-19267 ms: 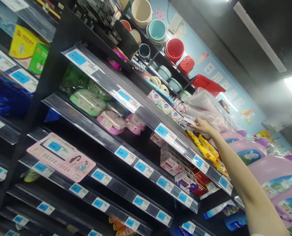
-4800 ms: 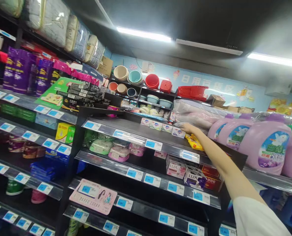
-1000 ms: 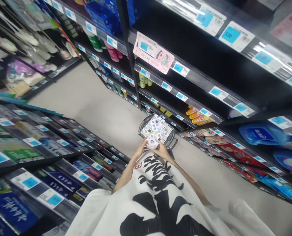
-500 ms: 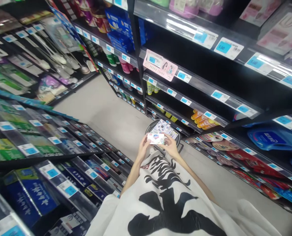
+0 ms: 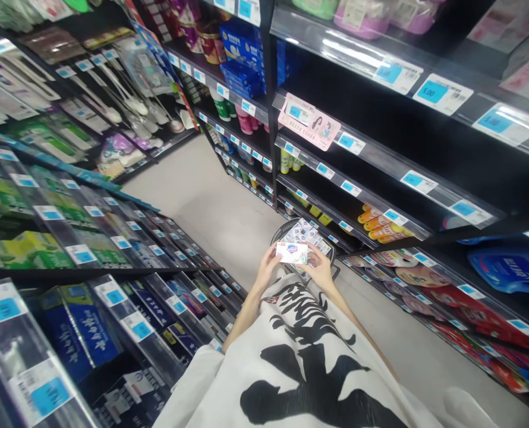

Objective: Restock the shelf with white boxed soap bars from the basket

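Grip, two-handed: the left hand (image 5: 268, 263) pinches one short end of a small white carton (image 5: 292, 252), and the right hand (image 5: 320, 267) pinches the other, thumbs nearer the wearer, the other fingers largely hidden behind it. The carton, printed with a blue and red emblem, lies lengthwise between the hands in front of the wearer's body, broad face turned up toward the camera. Judged by its look, it should be light and fairly stiff, its smooth printed card a little slippery and apt to dent if squeezed hard mid-face; the short ends, or the long edges, offer the surest hold. Directly beyond, and partly covered by it in this view, a dark basket (image 5: 282, 227) contains many similar cartons (image 5: 308, 232), closely packed; how far the held carton is above them cannot be told. Below the forearms, a white shirt (image 5: 286, 356) bears a bold black print. Farther out, a pale floor (image 5: 179, 190) runs between shelving on both sides: at right, a pink sign (image 5: 309, 122), orange containers (image 5: 377, 223) and a blue bottle (image 5: 507, 268); at left, dark blue boxes (image 5: 79, 333) behind price tags.
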The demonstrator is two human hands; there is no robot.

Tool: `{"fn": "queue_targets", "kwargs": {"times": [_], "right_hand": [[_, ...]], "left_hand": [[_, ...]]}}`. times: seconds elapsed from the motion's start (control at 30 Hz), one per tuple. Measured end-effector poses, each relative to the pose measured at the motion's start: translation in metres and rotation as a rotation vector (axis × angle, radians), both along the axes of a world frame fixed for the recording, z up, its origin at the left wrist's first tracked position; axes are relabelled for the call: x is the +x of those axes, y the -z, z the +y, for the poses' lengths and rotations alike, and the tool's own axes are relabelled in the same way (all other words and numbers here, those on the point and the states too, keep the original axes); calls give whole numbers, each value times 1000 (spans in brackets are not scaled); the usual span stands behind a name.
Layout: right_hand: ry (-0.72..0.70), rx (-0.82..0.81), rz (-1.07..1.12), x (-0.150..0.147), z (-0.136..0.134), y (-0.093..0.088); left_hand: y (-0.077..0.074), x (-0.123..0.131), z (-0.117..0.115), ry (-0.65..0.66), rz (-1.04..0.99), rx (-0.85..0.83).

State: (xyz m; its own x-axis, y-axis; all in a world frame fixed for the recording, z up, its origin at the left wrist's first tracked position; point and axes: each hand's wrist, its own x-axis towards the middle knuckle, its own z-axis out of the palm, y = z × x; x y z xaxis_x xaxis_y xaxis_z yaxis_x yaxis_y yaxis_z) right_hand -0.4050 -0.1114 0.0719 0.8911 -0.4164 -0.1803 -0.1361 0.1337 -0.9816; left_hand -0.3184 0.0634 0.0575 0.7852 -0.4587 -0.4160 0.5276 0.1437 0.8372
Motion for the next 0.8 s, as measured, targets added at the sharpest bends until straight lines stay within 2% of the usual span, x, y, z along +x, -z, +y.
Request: {"fn": "queue_targets", "kwargs": {"times": [0.13, 0.23, 0.37, 0.4, 0.47, 0.53, 0.6, 0.8], "right_hand": [[71, -124, -17, -1, 1, -4], [64, -286, -95, 2, 6, -12], [-36, -633, -203, 13, 17, -29], [-86, -704, -210, 17, 19, -33], [-212, -801, -216, 25, 24, -40], [-330, -847, -231, 33, 27, -45], [-399, -844, -238, 39, 28, -47], [-440, -778, -181, 43, 28, -43]], "left_hand": [[9, 4, -9, 36, 30, 47], [11, 3, -14, 73, 68, 42], [4, -6, -19, 151, 232, -233], [1, -10, -20, 135, 308, -299], [-4, -15, -22, 16, 435, -385], [-7, -18, -23, -151, 493, -429], [-8, -18, -22, -247, 521, -459], [-4, -12, -12, -226, 533, -475]]}}
